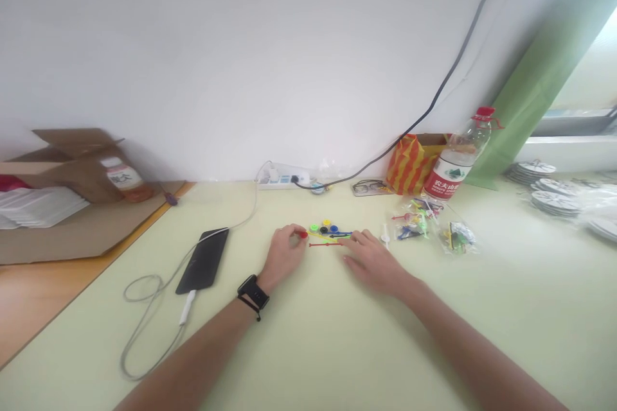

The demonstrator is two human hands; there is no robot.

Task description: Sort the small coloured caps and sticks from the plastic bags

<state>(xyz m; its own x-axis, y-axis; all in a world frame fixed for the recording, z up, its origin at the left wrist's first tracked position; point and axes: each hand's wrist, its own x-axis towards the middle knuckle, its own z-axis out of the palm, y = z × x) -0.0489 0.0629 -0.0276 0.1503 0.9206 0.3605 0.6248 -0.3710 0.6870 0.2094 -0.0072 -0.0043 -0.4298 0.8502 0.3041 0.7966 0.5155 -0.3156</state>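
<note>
Between thumb and finger, my left hand point(284, 252) pinches a small red round plastic piece point(303, 234). My right hand point(373, 260) is low over the table with its thumb apart from the fingers; its fingertips are at the right ends of several thin plastic pointers. Nearest is a red arrow-tipped pointer point(321, 244), with a yellow pointer point(319, 237) and a blue pointer point(343, 233) behind it. Just beyond lie small round pieces: a green one point(314, 228), a yellow one point(326, 223), a black one point(324, 230) and a blue one point(333, 228).
Right of my hands are a white pointer point(384, 236), bags of coloured parts point(412, 218) and a large water bottle point(456, 160). Stacked round discs point(556, 199) stand far right. A phone point(203, 261) on a cable lies left. A power strip point(284, 178) sits by the wall.
</note>
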